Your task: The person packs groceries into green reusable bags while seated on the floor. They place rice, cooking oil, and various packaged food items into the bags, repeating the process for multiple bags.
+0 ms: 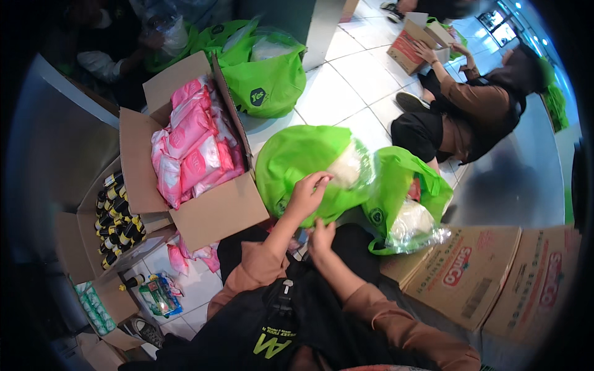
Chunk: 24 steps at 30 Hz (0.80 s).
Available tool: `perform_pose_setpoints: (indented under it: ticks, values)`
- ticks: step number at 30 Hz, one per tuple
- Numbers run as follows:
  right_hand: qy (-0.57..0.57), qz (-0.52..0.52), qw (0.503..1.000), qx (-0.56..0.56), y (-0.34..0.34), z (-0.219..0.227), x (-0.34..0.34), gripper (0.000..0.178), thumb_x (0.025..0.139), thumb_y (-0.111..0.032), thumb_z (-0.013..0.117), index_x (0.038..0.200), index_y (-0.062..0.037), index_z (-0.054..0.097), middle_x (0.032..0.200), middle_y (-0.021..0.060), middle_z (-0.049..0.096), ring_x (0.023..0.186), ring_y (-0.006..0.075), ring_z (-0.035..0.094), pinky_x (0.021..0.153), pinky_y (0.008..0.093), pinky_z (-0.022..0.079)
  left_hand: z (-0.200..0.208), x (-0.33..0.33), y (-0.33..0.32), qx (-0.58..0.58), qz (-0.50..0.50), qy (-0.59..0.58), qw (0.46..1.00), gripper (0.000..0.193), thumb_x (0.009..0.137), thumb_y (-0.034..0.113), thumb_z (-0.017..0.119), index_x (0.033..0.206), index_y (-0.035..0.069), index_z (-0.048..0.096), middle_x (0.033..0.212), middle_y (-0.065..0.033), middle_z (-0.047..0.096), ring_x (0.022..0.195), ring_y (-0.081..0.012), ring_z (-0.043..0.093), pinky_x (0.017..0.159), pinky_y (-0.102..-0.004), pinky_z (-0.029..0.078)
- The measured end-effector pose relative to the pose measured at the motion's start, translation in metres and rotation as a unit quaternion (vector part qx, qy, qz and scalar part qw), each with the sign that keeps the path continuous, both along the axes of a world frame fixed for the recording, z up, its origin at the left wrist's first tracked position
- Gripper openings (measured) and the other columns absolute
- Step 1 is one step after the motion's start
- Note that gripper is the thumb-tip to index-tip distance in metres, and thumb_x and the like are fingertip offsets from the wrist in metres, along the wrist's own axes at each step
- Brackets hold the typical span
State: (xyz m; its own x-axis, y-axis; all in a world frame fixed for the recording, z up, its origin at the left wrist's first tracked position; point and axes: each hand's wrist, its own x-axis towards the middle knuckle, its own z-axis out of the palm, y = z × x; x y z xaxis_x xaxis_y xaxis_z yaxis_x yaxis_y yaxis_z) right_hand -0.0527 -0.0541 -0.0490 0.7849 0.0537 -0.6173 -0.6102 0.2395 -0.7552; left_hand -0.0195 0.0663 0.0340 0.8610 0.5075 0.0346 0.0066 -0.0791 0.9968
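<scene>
A green bag (297,151) stands in front of me, with a clear plastic pack of white contents (348,167) at its mouth. My left hand (308,195) is over the bag, fingers closed and bent together beside the pack; what they pinch, if anything, is too small to make out. Lower down, my right hand (322,238) is closed on the near edge of the same bag. Just right of it, a second green bag (387,167) holds another clear pack of white contents (411,222) and something red.
An open carton (216,213) of pink-and-white pouches (192,142) is at left. Beyond it are dark bottles with yellow (117,222), green packs (94,308) and a full green bag (266,80). Flat cartons (464,272) lie right. A seated person (489,102) handles a box (408,46).
</scene>
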Motion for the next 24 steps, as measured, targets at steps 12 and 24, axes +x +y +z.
perform_pose_setpoints:
  ticks: [12, 24]
  values:
    - [-0.487, 0.173, 0.723, -0.458, -0.111, 0.080, 0.050, 0.060, 0.085, -0.020, 0.067, 0.132, 0.0065, 0.041, 0.130, 0.0320, 0.042, 0.117, 0.0453, 0.045, 0.102, 0.0472, 0.038, 0.018, -0.053, -0.009, 0.493, -0.242, 0.583, 0.599, 0.061, 0.084, 0.034, 0.068, 0.142, 0.024, 0.052, 0.164, -0.0067, 0.001, 0.145, -0.0518, -0.002, 0.109, -0.0727, 0.017]
    - [-0.398, 0.248, 0.775, -0.424, -0.069, 0.077, 0.134, 0.038, 0.095, -0.031, 0.060, 0.076, 0.0018, 0.058, 0.072, 0.0278, 0.056, 0.067, 0.0437, 0.058, 0.061, 0.0497, 0.043, 0.074, -0.071, 0.016, 0.455, 0.018, 0.219, 0.863, 0.032, 0.079, -0.001, 0.058, 0.111, 0.005, 0.055, 0.137, -0.0243, 0.045, 0.089, -0.0442, 0.065, 0.079, -0.0476, 0.054]
